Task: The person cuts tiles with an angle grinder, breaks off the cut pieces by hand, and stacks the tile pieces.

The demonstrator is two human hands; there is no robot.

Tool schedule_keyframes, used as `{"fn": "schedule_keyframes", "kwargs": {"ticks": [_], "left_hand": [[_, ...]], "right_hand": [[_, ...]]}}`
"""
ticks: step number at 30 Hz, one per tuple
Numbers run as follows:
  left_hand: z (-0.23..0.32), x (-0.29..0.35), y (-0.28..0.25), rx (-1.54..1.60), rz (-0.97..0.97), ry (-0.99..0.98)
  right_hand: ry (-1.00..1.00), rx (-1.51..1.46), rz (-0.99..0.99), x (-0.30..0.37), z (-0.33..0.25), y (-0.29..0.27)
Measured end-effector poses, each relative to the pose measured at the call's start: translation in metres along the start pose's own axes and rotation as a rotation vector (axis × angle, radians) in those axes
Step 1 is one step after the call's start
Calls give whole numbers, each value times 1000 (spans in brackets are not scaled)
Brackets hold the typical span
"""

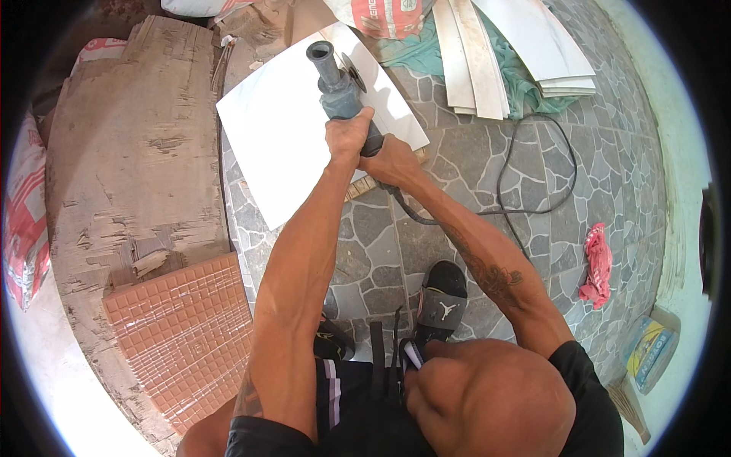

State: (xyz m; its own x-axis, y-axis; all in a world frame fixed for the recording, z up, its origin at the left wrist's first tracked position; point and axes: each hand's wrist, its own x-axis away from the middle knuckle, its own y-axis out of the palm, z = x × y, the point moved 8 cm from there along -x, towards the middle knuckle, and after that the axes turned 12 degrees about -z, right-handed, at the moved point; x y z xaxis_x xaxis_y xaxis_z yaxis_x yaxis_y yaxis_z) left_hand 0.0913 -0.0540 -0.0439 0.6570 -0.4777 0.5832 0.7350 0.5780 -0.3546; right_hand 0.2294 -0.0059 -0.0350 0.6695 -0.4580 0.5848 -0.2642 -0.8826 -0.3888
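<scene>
White and smooth, with faint grey veining, one flat slab [278, 126] lies askew in the upper middle of the frame, a strip of rough, light-coloured material [361, 189] showing beneath its lower right edge. Over it is one grinder [344, 103], dark grey, with a hollow-ended tube at its upper end and one thin, round disc [353, 72] on its right side. Two hands grip it: the left hand [350, 135] is closed around the body, the right hand [392, 161] closed around the rear handle. One black cable [502, 171] trails right in a loop across the floor [480, 164], patterned as irregular grey stones with pale joints.

At upper right are two groups of long, flat white pieces: narrow strips [470, 61] and a wider stack [544, 49], overlapping too closely to count, on crumpled green cloth [415, 53]. One splintered wooden board [145, 145] fills the upper left; at lower left lies one reddish-brown panel [183, 335], moulded in small squares. One red-and-white sack [388, 15] sits at the top centre. One crumpled pink-red cloth [596, 266] lies at right, above one labelled tub [651, 352]. Two dark slippers show below centre.
</scene>
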Motion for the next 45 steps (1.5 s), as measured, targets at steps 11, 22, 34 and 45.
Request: {"fn": "schedule_keyframes", "kwargs": {"ticks": [11,22,34,45], "left_hand": [[2,12,3,-33,-2,-3],[-6,11,6,-8,-18,-2],[-17,12,9,21,24,21],[-18,21,14,7,-29,4]], "right_hand": [[-22,1,20,6,4,0],[-8,8,11,16,3,-2],[-4,-3,-10,24,5,1],[-14,10,45,28,14,2]]}}
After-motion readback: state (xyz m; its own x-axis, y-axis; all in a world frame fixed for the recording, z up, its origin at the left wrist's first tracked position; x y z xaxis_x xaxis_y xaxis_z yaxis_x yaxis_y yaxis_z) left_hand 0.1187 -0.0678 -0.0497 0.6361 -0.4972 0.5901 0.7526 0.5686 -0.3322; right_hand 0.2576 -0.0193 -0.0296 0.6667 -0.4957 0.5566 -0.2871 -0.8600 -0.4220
